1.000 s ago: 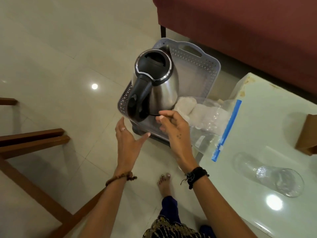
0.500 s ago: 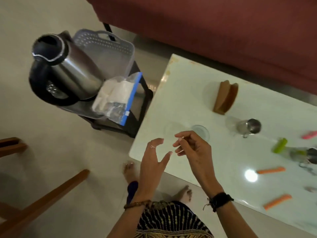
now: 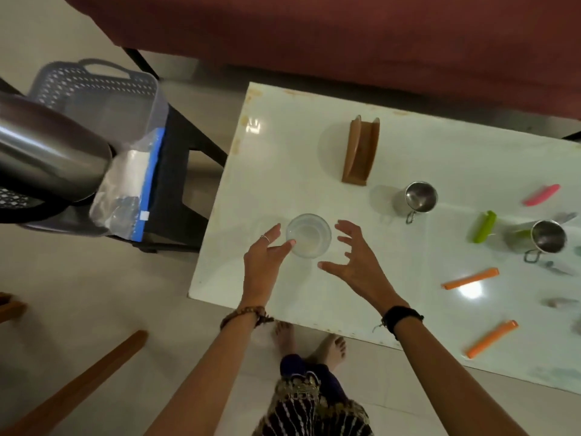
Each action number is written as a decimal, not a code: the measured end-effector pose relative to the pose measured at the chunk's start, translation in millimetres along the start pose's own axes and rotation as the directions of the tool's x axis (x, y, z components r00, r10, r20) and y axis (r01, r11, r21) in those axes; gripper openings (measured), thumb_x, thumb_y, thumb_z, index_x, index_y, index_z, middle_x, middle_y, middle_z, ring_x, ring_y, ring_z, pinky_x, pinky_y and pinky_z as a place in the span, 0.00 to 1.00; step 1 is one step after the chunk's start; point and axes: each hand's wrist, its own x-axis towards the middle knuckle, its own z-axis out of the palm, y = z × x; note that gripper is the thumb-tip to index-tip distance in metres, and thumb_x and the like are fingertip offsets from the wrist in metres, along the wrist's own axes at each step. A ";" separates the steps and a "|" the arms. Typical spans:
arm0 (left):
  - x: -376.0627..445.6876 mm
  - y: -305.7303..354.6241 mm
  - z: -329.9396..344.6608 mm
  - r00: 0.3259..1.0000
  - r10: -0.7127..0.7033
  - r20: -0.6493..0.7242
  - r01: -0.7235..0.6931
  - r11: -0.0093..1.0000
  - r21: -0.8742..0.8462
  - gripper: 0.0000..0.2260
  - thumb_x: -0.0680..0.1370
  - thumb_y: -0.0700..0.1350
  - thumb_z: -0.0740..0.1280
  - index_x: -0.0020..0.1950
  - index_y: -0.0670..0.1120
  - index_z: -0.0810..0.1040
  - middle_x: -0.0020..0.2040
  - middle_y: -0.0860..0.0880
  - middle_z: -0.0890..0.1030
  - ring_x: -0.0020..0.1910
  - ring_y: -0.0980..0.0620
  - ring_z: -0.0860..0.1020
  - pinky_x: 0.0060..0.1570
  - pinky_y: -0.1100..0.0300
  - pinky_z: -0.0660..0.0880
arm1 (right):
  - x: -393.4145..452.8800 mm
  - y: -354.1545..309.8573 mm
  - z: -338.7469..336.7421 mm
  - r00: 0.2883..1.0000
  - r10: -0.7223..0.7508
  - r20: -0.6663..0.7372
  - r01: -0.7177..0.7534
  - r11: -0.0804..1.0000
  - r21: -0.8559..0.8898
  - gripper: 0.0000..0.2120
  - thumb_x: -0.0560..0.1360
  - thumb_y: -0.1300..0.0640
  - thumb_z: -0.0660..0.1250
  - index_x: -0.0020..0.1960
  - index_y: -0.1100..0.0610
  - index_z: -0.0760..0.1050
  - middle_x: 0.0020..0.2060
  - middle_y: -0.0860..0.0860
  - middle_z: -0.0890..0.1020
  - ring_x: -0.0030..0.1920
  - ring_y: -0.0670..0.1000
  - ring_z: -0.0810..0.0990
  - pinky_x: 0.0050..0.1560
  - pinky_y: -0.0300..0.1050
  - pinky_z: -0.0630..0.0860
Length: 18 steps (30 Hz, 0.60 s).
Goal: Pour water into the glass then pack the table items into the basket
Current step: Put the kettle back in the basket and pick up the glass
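Observation:
A clear glass [image 3: 309, 236] with water stands on the white table [image 3: 393, 171] near its left end. My left hand [image 3: 265, 259] reaches to the glass's left side, fingers spread, thumb tip at its rim. My right hand [image 3: 353, 261] hovers open just right of the glass, not touching it. The grey perforated basket [image 3: 97, 92] sits on a dark stand at the left, holding the steel kettle [image 3: 47, 152] and a clear zip bag [image 3: 129, 184] with a blue seal.
On the table lie a brown wooden holder [image 3: 360, 151], two steel cups [image 3: 419, 198] [image 3: 547, 237], a green clip [image 3: 485, 226], a pink clip [image 3: 541, 195] and two orange clips [image 3: 470, 278] [image 3: 492, 338]. A red sofa [image 3: 345, 36] runs behind. Wooden chair parts [image 3: 81, 382] are at lower left.
The view swung from the basket to the table. Both hands left the kettle and bag in the basket, moved over the table and spread on either side of the glass.

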 end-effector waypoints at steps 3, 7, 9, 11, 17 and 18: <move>14.4 -4.7 3.5 0.996 -0.047 0.082 0.047 0.999 -0.003 0.20 0.73 0.41 0.69 0.65 0.44 0.73 0.60 0.42 0.77 0.42 0.53 0.80 0.42 0.64 0.80 | 19.6 16.4 8.6 0.992 -0.034 0.118 0.032 0.999 0.015 0.43 0.66 0.58 0.77 0.70 0.46 0.54 0.68 0.43 0.62 0.68 0.46 0.63 0.61 0.35 0.62; 20.2 -5.7 5.2 0.996 -0.057 0.075 0.057 0.998 0.000 0.18 0.74 0.38 0.68 0.64 0.43 0.74 0.59 0.40 0.78 0.48 0.48 0.81 0.45 0.56 0.81 | 30.3 26.3 23.2 0.994 -0.067 0.084 0.064 0.997 0.031 0.45 0.64 0.56 0.79 0.70 0.45 0.54 0.64 0.41 0.65 0.64 0.44 0.67 0.56 0.29 0.66; 22.1 -4.2 8.6 0.998 -0.040 0.044 0.039 0.999 0.034 0.18 0.74 0.36 0.67 0.63 0.42 0.74 0.57 0.39 0.79 0.54 0.44 0.79 0.44 0.57 0.82 | 33.3 26.8 28.8 0.995 -0.090 0.047 0.090 0.996 0.016 0.46 0.64 0.55 0.79 0.71 0.46 0.53 0.65 0.41 0.65 0.62 0.43 0.68 0.55 0.28 0.67; 23.1 -3.3 12.7 1.000 -0.019 0.005 0.019 0.995 0.097 0.18 0.72 0.34 0.65 0.63 0.40 0.74 0.53 0.38 0.80 0.53 0.43 0.80 0.41 0.57 0.82 | 34.6 25.7 32.5 0.993 -0.113 0.024 0.113 0.994 0.008 0.47 0.64 0.54 0.78 0.72 0.45 0.52 0.66 0.42 0.66 0.62 0.43 0.69 0.54 0.25 0.68; 19.5 3.1 21.5 0.999 0.020 -0.042 -0.010 0.976 0.218 0.18 0.71 0.35 0.66 0.61 0.41 0.76 0.50 0.40 0.82 0.42 0.49 0.82 0.42 0.54 0.82 | 29.1 21.0 30.0 0.991 -0.126 -0.042 0.125 0.992 -0.016 0.43 0.64 0.53 0.77 0.69 0.45 0.55 0.61 0.41 0.69 0.57 0.45 0.73 0.50 0.27 0.68; 17.6 5.4 24.2 0.999 0.027 -0.034 -0.018 0.972 0.232 0.18 0.71 0.35 0.66 0.61 0.41 0.76 0.50 0.40 0.82 0.43 0.48 0.82 0.41 0.56 0.82 | 25.7 20.4 27.0 0.991 -0.124 -0.054 0.123 0.992 -0.016 0.42 0.64 0.53 0.77 0.69 0.44 0.55 0.60 0.40 0.69 0.57 0.44 0.72 0.49 0.26 0.68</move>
